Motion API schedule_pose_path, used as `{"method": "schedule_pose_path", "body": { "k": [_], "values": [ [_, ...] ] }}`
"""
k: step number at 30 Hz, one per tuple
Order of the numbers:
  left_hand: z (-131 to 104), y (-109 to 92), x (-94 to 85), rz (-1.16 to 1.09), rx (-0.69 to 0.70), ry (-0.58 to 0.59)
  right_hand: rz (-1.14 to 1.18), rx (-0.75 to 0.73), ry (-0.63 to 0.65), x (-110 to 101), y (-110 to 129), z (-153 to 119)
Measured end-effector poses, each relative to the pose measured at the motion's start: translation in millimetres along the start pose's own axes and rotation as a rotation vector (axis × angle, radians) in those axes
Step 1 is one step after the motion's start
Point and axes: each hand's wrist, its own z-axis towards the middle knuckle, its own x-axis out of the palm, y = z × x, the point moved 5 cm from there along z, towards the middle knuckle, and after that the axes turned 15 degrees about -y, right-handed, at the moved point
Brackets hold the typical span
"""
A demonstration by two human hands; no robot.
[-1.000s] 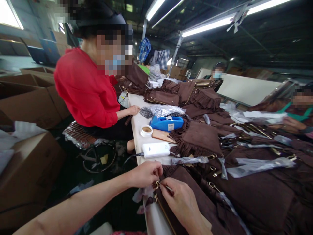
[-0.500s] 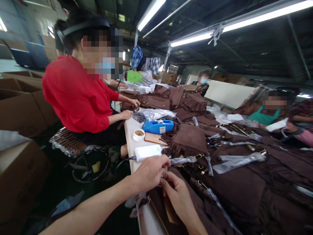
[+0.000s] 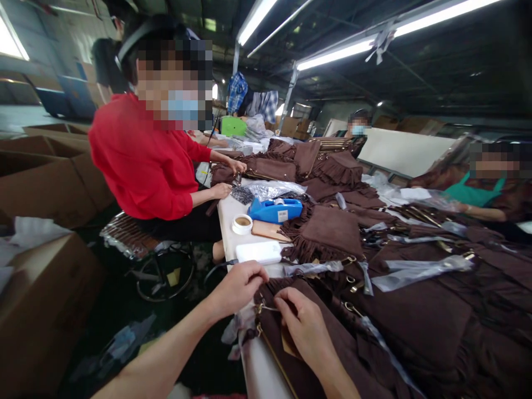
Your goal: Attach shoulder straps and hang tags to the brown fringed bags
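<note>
Near the table edge, my left hand [image 3: 240, 287] is closed in a pinch above a dark brown bag [image 3: 353, 341]; whatever its fingertips hold is hidden. Thumb and forefinger of my right hand [image 3: 302, 318] pinch one end of a thin pale string [image 3: 270, 307]. That string runs left toward gold hardware [image 3: 261, 306] at the bag's corner, just below my left fingers. A gold zipper [image 3: 272, 354] lies along the bag's edge. Beneath my right hand, a tan tag [image 3: 288, 343] shows partly.
Beyond my hands are a white device [image 3: 258, 252] with a black cable, a tape roll [image 3: 241, 224], a tan card [image 3: 268, 230] and a blue tape dispenser [image 3: 275, 210]. Brown fringed bags [image 3: 328, 230] cover the right. A person in red [image 3: 141, 155] works at left beside cardboard boxes [image 3: 50, 293].
My hands have moved apart from their joined pinch, the left one to the left and the right slightly right. The pale string now shows between them. The view has shifted slightly.
</note>
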Motion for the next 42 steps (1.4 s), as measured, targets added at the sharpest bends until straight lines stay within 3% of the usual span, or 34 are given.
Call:
{"method": "schedule_pose_path", "body": {
  "k": [3, 6, 13, 19, 24, 30, 36, 42],
  "values": [
    [-5, -4, -12.9, 0.216, 0.210, 0.156, -0.036, -0.034, 0.032, 3, -2, -2],
    [-13, 4, -18.1, 0.375, 0.275, 0.254, -0.050, -0.065, 0.052, 6, -4, -3],
    [-17, 15, -14.5, 0.540, 0.353, 0.268, -0.042, -0.086, 0.030, 7, -2, -4],
    [-4, -17, -17.8, 0.392, 0.361, 0.099, 0.120, 0.018, 0.029, 6, 6, 2],
    [4, -40, -5.4, 0.319, 0.367, 0.093, 0.257, 0.062, 0.097, 13, 12, 6],
    [7, -34, -6.8, 0.201, 0.305, 0.067, 0.207, 0.023, 0.047, 15, 13, 7],
    [-4, 4, -5.9, -0.106, -0.086, 0.172, 0.174, -0.035, -0.010, 13, 13, 6],
    [-14, 19, 6.5, -0.186, -0.136, 0.035, 0.139, -0.081, -0.014, 16, 11, 4]
  ]
}}
